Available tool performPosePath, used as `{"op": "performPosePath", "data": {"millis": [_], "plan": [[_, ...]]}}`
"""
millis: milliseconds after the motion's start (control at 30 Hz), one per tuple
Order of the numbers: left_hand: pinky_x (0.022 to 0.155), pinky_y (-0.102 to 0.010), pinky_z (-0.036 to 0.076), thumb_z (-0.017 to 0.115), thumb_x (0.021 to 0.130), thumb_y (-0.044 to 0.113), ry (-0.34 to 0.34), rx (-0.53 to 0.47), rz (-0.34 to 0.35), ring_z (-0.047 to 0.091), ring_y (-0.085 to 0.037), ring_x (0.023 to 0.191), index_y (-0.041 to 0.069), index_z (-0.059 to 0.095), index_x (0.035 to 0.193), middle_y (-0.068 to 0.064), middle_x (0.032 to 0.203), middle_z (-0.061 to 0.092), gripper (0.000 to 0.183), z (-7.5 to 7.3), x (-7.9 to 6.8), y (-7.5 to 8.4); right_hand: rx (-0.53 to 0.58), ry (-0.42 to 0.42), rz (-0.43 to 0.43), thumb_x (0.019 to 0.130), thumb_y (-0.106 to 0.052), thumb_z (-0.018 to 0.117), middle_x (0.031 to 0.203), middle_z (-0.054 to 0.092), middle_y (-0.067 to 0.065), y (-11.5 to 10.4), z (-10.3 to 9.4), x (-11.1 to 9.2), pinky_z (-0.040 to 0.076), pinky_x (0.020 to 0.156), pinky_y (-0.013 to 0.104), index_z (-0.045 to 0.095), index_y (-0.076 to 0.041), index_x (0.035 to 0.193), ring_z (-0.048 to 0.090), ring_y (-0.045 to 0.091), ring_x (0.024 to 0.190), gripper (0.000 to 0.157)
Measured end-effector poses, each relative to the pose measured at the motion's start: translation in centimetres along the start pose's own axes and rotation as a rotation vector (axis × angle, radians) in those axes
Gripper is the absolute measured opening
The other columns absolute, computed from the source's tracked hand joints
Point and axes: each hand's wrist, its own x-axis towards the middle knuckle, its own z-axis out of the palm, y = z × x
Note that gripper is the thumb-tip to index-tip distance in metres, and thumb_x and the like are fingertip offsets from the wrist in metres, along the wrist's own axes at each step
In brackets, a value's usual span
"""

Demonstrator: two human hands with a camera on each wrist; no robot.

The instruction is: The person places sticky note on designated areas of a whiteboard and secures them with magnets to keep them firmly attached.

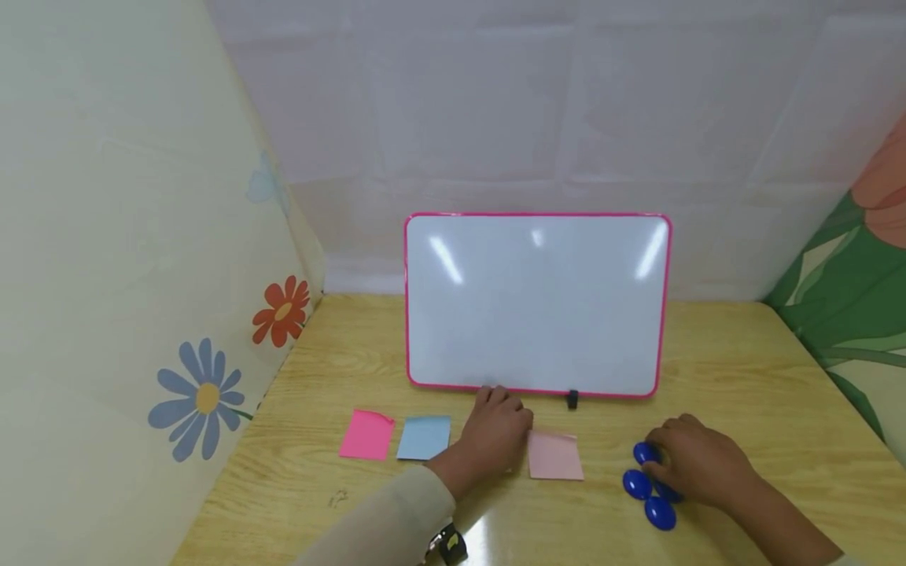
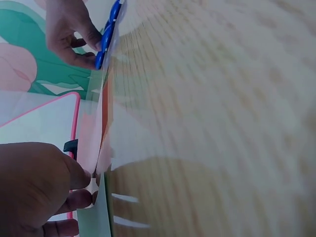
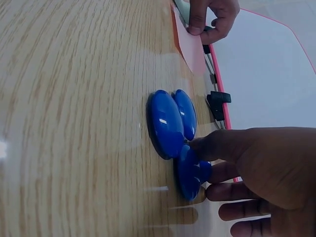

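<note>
on the worktop (image 1: pixel 276 487) before the board (image 1: pixel 538 314), pinching a green note (image 2: pixel 96 219) by its edge with left hand (image 1: pixel 493 431), likely because thin, and a blue disc (image 1: pixel 645 453) by its rim with right hand (image 1: pixel 701 460), likely because domed

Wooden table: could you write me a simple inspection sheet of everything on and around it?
Surface: wood-grain table, shiny, with a small dark mark.
Job's things: bright pink note, blue note, pale pink note; four blue discs clustered.
Clutter: nothing seen.
Hands: left hand between the blue and pale pink notes, grip unclear; right hand pinching one blue disc.
Cables: nothing seen.
Surroundings: upright pink-framed whiteboard behind the notes, pale cloth, flower-patterned side walls.
</note>
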Motion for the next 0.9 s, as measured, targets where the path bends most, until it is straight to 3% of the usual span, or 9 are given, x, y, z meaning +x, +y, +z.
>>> {"op": "performPosePath", "data": {"millis": [400, 633, 900], "plan": [[0.091, -0.043, 0.036, 0.055, 0.1, 0.027, 0.074, -0.11, -0.016, 0.053, -0.02, 0.097, 0.024, 0.062, 0.085, 0.009, 0.09, 0.062, 0.017, -0.5, 0.1, 0.4, 0.004, -0.001, 0.013, 0.079, -0.038, 0.086, 0.084, 0.06, -0.007, 0.1, 0.1, 0.1, 0.05, 0.066, 0.037, 0.074, -0.014, 0.098, 0.056, 0.017, 0.085, 0.033], [0.09, -0.041, 0.035, 0.057, 0.102, 0.029, 0.11, -0.136, -0.017, 0.052, -0.017, 0.099, 0.025, 0.066, 0.089, 0.012, 0.092, 0.061, 0.016, -0.8, 0.4, 0.3, -0.015, 0.068, 0.008, 0.079, -0.038, 0.085, 0.085, 0.06, -0.005, 0.0, -0.2, 0.0, 0.05, 0.064, 0.037, 0.074, -0.012, 0.099, 0.057, 0.018, 0.083, 0.035], [0.092, -0.04, 0.037, 0.062, 0.102, 0.032, 0.149, -0.107, 0.007, 0.054, -0.016, 0.106, 0.027, 0.07, 0.098, 0.011, 0.104, 0.065, 0.011, -2.0, 0.8, -0.1, -0.021, 0.174, 0.041, 0.082, -0.041, 0.083, 0.109, 0.069, 0.01, -0.3, -0.8, 0.0, 0.056, 0.076, 0.051, 0.073, -0.01, 0.108, 0.063, 0.035, 0.104, 0.042]]}}
